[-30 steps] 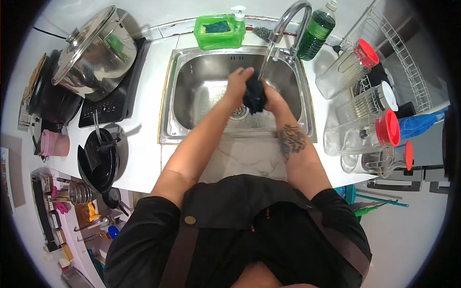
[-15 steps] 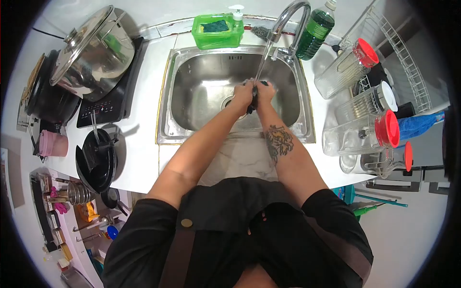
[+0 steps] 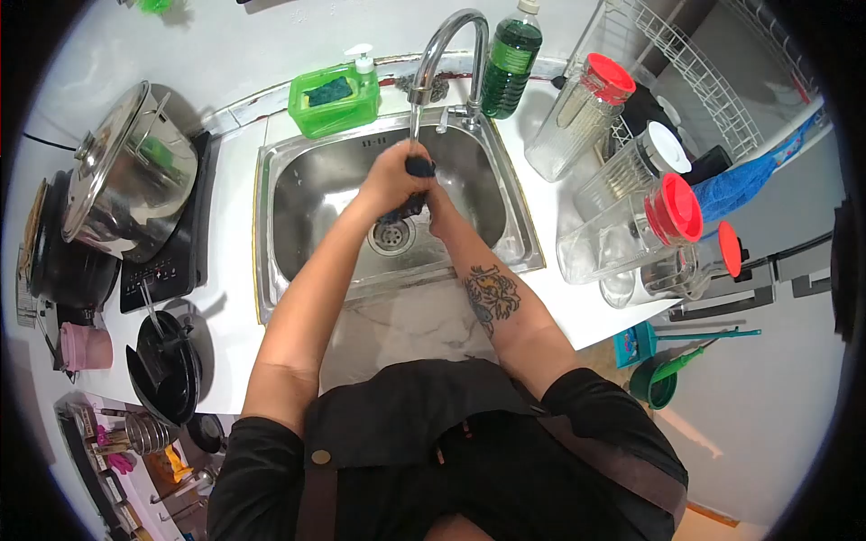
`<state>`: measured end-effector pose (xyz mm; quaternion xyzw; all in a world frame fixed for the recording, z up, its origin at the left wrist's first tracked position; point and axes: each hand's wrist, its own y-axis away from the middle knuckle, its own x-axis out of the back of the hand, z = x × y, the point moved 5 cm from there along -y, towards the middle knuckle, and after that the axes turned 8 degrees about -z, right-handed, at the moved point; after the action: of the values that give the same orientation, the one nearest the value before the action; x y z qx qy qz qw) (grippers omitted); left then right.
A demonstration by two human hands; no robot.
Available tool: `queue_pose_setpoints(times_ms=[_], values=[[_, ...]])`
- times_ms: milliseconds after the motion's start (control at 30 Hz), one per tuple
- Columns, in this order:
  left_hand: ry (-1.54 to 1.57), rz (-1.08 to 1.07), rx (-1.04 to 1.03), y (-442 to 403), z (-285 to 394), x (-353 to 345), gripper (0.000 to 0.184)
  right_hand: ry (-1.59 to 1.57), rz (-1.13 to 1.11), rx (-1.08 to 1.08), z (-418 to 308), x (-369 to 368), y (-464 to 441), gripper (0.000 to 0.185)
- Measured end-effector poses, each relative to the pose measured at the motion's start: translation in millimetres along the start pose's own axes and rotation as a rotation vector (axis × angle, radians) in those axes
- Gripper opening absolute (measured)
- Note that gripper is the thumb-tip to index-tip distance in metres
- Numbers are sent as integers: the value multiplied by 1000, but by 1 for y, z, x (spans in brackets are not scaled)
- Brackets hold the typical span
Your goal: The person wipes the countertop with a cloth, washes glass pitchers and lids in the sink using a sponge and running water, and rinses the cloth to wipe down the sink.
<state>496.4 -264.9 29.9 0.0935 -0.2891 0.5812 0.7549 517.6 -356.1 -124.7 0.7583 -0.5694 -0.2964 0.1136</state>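
Over the sink (image 3: 287,194), a crumpled dark cloth (image 3: 413,206) is squeezed between my two hands. My left hand (image 3: 391,180) wraps round it from the left, its fingers closed. On the other side my right hand (image 3: 437,200) grips it too, partly hidden behind the cloth and my left hand. Water runs from the curved faucet (image 3: 422,86) onto the hands and cloth. Below them shows the drain strainer (image 3: 391,237) in the steel basin.
Behind the sink stand a green caddy (image 3: 334,114) with a sponge and a bottle of green liquid (image 3: 511,63). Several pitchers, one a red-lidded pitcher (image 3: 622,230), crowd the right counter. At left are a large steel pot (image 3: 135,176) and a black pan (image 3: 171,379).
The view has shifted, so the sink and counter items sit further left and the pitchers show more fully. My hands have turned round the cloth, my left now higher over it.
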Motion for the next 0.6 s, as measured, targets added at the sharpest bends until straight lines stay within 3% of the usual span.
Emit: queue_pose_setpoints(times_ms=[33,100,133,167,233,267,300,367,433,467,533,600], values=[[142,-69,-4,-4,-1,4,30,-2,0,5,-1,1,2,88],[409,-4,217,-3,-12,25,36,-202,-419,339,-21,-16,11,84],[400,101,236,-3,-22,36,37,-231,-450,272,-40,-32,53,72],[390,208,250,-2,-36,46,38,-226,-448,280,-44,-31,54,72],[215,179,336,3,-80,53,42,584,-389,418,-53,-34,54,62],[-237,152,355,10,-85,56,50,662,-286,471,-52,-30,40,58],[-258,5,476,18,-75,46,68,666,-281,477,-56,-33,38,58],[180,-361,183,29,-52,20,91,994,-236,528,-67,-41,41,54],[266,-378,46,34,-34,1,106,1028,-286,560,-79,-53,56,55],[501,-325,143,39,-31,-9,109,1085,-188,544,-80,-55,52,55],[480,-230,153,30,-35,-14,109,1128,-26,550,-88,-54,55,47],[590,-141,181,27,-40,-17,100,983,-50,588,-99,-48,60,43]])
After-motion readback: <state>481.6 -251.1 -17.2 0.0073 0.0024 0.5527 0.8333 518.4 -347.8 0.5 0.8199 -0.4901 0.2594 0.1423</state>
